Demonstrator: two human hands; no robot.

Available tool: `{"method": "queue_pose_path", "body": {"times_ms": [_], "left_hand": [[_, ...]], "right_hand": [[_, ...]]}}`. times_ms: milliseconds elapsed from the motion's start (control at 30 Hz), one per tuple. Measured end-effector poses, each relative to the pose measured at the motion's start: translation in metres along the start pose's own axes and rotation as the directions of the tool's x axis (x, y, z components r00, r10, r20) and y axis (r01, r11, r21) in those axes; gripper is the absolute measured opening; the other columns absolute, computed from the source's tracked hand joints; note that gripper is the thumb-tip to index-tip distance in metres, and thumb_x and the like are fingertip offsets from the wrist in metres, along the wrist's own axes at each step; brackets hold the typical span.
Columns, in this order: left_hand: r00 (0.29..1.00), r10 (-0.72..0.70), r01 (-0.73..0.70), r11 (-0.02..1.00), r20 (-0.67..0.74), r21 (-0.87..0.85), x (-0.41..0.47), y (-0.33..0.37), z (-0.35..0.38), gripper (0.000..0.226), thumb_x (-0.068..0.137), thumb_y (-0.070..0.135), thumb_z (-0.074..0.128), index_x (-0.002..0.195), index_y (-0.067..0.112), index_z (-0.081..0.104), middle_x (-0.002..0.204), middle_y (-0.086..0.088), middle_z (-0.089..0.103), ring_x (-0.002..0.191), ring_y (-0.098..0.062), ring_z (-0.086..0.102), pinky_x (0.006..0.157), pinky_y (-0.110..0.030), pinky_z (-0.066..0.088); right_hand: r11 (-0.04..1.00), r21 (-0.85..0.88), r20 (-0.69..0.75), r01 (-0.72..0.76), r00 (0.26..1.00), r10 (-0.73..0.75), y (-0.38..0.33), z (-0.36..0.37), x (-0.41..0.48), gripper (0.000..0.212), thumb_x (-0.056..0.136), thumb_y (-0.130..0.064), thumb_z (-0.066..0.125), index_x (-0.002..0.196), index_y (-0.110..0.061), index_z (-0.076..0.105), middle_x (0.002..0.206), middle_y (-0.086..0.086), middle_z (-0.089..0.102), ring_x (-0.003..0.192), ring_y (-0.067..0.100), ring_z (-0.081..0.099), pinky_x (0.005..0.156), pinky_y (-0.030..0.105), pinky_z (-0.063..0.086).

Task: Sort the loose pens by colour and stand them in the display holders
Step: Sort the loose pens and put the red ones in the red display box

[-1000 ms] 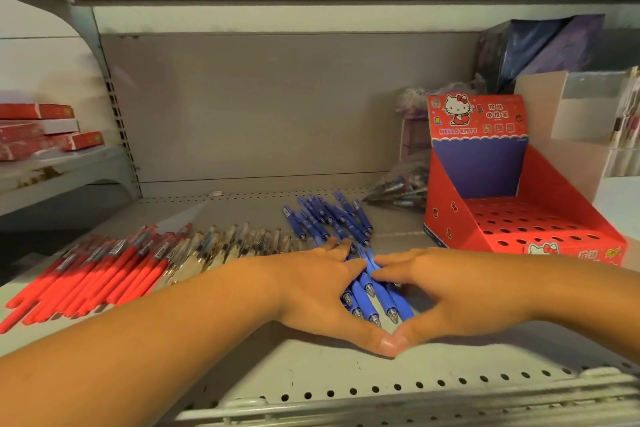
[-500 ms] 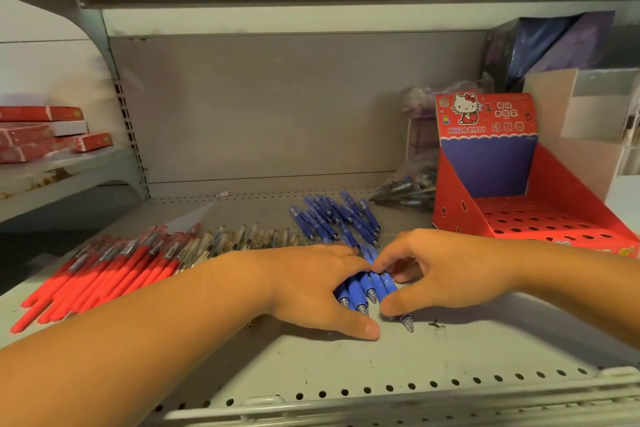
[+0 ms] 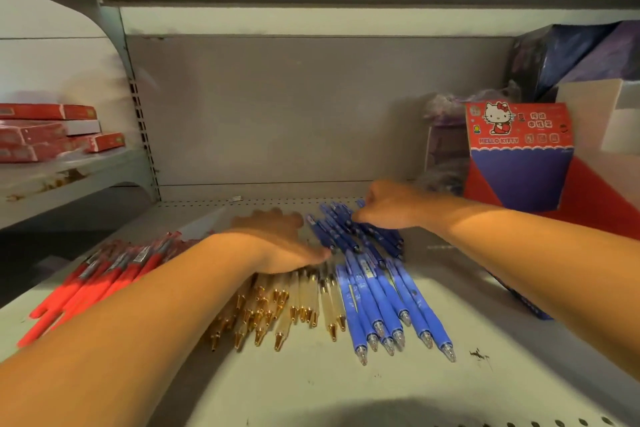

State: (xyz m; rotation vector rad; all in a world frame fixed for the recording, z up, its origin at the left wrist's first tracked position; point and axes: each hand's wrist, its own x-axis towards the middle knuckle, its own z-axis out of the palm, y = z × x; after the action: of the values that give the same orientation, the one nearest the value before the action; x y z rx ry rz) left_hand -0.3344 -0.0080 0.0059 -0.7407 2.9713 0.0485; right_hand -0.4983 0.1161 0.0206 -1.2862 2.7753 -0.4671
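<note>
Red pens (image 3: pixel 104 274) lie fanned at the left edge of the shelf (image 3: pixel 311 388). Left grip (image 3: pixel 273 239) — blurred, fingers flat and spread — rests on gold pens (image 3: pixel 277 308) mid-shelf. Blue pens (image 3: pixel 381 298) lie just right of those; right grip (image 3: pixel 391 208) curls round the far ones. Display holder (image 3: pixel 519 156) stands at the right edge.

Left hand (image 3: pixel 275 241) and right hand (image 3: pixel 391 207) bare. Left forearm (image 3: pixel 138 308) and right forearm (image 3: pixel 519 250) bare up to the frame edges. Left fingers blurred.
</note>
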Motion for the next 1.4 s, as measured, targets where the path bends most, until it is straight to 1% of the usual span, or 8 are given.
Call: {"method": "queue_pose_path", "body": {"times_ms": [133, 333, 567, 800, 933, 1067, 1233, 1400], "left_hand": [[0.987, 0.003, 0.007, 0.998, 0.158, -0.067, 0.005, -0.011, 0.01, 0.089, 0.075, 0.091, 0.032, 0.141, 0.031, 0.042, 0.104, 0.007, 0.066, 0.082, -0.007, 0.062, 0.07, -0.03, 0.043], [0.983, -0.005, 0.019, 0.997, 0.183, -0.076, 0.006, -0.009, 0.011, 0.087, 0.083, 0.085, 0.028, 0.152, 0.032, 0.028, 0.138, -0.001, 0.054, 0.124, -0.021, 0.051, 0.097, -0.041, 0.036], [0.996, -0.015, 0.018, 0.999, 0.091, -0.029, 0.004, -0.008, 0.009, 0.084, 0.084, 0.083, 0.029, 0.151, 0.031, 0.029, 0.151, -0.003, 0.042, 0.128, -0.026, 0.047, 0.093, -0.043, 0.037], [0.998, 0.0, 0.004, 0.998, 0.061, -0.068, 0.0, -0.006, 0.006, 0.079, 0.088, 0.077, 0.034, 0.151, 0.029, 0.03, 0.149, -0.004, 0.044, 0.128, -0.026, 0.046, 0.092, -0.039, 0.037], [0.997, 0.024, -0.027, 0.999, -0.071, -0.047, -0.001, -0.003, 0.002, 0.07, 0.091, 0.073, 0.031, 0.145, 0.029, 0.04, 0.142, -0.004, 0.049, 0.121, -0.025, 0.05, 0.091, -0.039, 0.039], [0.969, 0.005, -0.059, 0.976, -0.249, -0.212, -0.004, 0.004, -0.008, 0.04, 0.096, 0.047, 0.04, 0.124, 0.024, 0.057, 0.121, -0.003, 0.06, 0.103, -0.022, 0.058, 0.085, -0.035, 0.049], [0.95, -0.062, -0.114, 0.845, -0.306, -0.523, -0.011, 0.022, -0.022, 0.02, 0.089, 0.022, 0.051, 0.087, 0.012, 0.068, 0.08, -0.009, 0.069, 0.073, -0.029, 0.067, 0.06, -0.033, 0.054], [0.996, 0.079, -0.026, 0.708, 0.042, -0.706, -0.026, 0.046, -0.007, 0.019, 0.084, 0.02, 0.071, 0.094, 0.006, 0.063, 0.075, -0.016, 0.073, 0.051, -0.021, 0.069, 0.054, -0.036, 0.062]], "right_hand": [[0.999, -0.036, 0.027, 0.005, 1.0, -0.004, -0.019, 0.02, 0.036, 0.044, 0.086, -0.044, 0.067, 0.058, -0.022, 0.043, 0.056, -0.003, 0.04, 0.05, 0.015, 0.04, 0.048, 0.028, 0.03], [0.978, -0.204, 0.191, -0.036, 0.979, 0.076, -0.047, 0.038, 0.068, 0.07, 0.071, -0.065, 0.07, 0.12, -0.017, 0.063, 0.118, 0.005, 0.065, 0.103, 0.025, 0.063, 0.095, 0.041, 0.05], [0.967, -0.248, 0.266, -0.049, 0.957, 0.117, -0.065, 0.042, 0.083, 0.034, 0.081, -0.034, 0.065, 0.107, -0.012, 0.066, 0.103, 0.008, 0.066, 0.095, 0.024, 0.066, 0.09, 0.039, 0.054], [0.962, -0.254, 0.268, 0.104, 0.963, -0.034, -0.073, 0.058, 0.094, 0.071, 0.094, -0.014, 0.055, 0.155, -0.018, 0.018, 0.152, 0.013, 0.037, 0.129, 0.03, 0.047, 0.108, 0.039, 0.04], [0.993, -0.066, 0.126, 0.093, 0.988, -0.084, -0.071, 0.033, 0.089, 0.053, 0.095, -0.015, 0.054, 0.144, -0.004, 0.035, 0.137, 0.014, 0.051, 0.113, 0.03, 0.058, 0.096, 0.037, 0.049], [0.987, 0.156, -0.076, 0.038, 0.997, -0.026, -0.063, -0.004, 0.07, 0.028, 0.094, -0.02, 0.055, 0.071, -0.013, 0.04, 0.076, 0.007, 0.049, 0.063, 0.018, 0.05, 0.055, 0.028, 0.04], [0.864, 0.474, 0.173, -0.171, 0.98, 0.1, -0.046, -0.007, 0.006, 0.004, 0.088, -0.008, 0.056, 0.085, -0.009, 0.054, 0.079, 0.015, 0.056, 0.07, 0.026, 0.056, 0.061, 0.032, 0.045], [0.854, 0.471, 0.276, -0.22, 0.957, 0.095, -0.033, 0.01, -0.045, 0.022, 0.083, 0.003, 0.054, 0.103, 0.005, 0.063, 0.095, 0.024, 0.069, 0.087, 0.038, 0.069, 0.077, 0.046, 0.057]]}}
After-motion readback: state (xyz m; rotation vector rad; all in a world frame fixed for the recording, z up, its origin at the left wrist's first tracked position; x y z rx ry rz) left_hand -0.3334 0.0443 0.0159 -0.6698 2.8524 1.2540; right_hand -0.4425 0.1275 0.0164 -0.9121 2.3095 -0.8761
